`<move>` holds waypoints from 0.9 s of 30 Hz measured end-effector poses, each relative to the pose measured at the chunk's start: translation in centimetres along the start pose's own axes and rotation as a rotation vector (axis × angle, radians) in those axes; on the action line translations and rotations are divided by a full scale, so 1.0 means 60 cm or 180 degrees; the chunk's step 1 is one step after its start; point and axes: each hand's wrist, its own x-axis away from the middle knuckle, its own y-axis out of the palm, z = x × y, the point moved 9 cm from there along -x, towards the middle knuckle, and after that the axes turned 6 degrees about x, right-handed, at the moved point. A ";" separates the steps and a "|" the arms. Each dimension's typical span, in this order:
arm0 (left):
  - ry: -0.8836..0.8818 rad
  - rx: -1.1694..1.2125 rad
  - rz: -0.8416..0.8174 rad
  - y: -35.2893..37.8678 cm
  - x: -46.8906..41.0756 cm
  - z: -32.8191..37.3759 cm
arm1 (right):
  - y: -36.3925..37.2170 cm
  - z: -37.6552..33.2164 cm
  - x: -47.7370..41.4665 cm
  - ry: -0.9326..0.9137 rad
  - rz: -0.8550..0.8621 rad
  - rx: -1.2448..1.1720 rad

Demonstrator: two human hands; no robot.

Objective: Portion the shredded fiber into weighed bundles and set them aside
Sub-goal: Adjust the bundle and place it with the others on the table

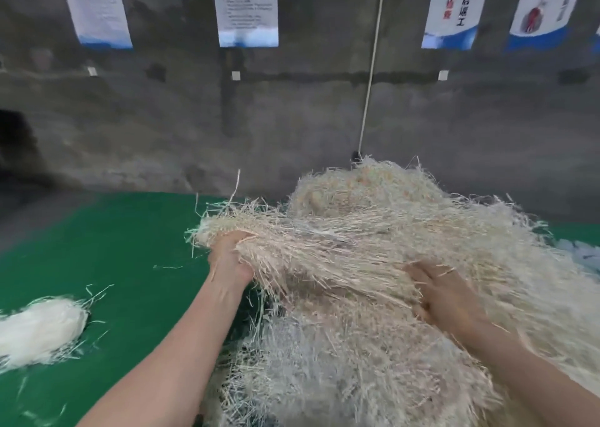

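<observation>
Green covers the tabletop [130, 248], which fills the left and lower left of the frame. Across the right half lies a big heap of shredded fiber [341, 368], pale straw in colour at the top and more grey-white lower down, its loose ends sticking out all round.

The person's bare arms reach in from the bottom edge. The left hand [229, 264], near the middle of the frame, grips one end of a sheaf [324, 251] of the strands, and the fingers are curled in and buried among them. The sheaf runs rightward from that fist across the top of the heap. At centre right, the right hand [451, 300] rests on the fiber where the sheaf meets the pile. Its fingers [422, 274] are stretched out fairly straight and press into the strands with the tips half hidden, and it holds nothing that I can see.

In the lower left of the frame, well apart from the heap, a small white bundle [39, 332] lies on the green surface, with a few stray strands scattered around it.

Behind everything stands a rough grey wall [162, 118]. Paper notices [245, 7] with blue lower edges hang along the top of the frame. A pale cord [371, 69] comes down the wall right of centre and ends just behind the top of the heap.
</observation>
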 end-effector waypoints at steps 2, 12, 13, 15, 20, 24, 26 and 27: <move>0.0078 -0.0085 0.0074 0.001 -0.008 0.009 | 0.002 0.050 0.003 0.0208 -0.0025 -0.0054; 0.0448 -0.1141 -0.0209 0.046 -0.019 0.009 | -0.289 -0.137 -0.036 -0.0761 0.0787 -0.2436; 0.0461 -0.1112 -0.0275 0.053 -0.018 0.012 | -0.289 -0.171 -0.045 -0.0890 0.0643 -0.2585; 0.0372 -0.1000 -0.0469 0.066 -0.009 0.014 | -0.234 -0.261 -0.064 -0.1191 -0.0071 -0.2530; 0.0464 -0.0942 -0.0404 0.062 0.009 0.062 | 0.030 -0.329 -0.046 -0.0699 -0.1208 -0.1050; 0.0253 -0.1765 -0.0749 0.045 0.005 0.057 | -0.018 -0.241 -0.092 -0.0019 0.0114 -0.1283; -0.0030 -0.3634 -0.1278 0.037 0.004 -0.010 | -0.062 -0.227 -0.113 0.0143 0.0396 -0.1877; -0.0234 -0.4716 -0.1643 0.028 0.003 -0.054 | -0.086 -0.225 -0.116 0.0169 0.0623 -0.2197</move>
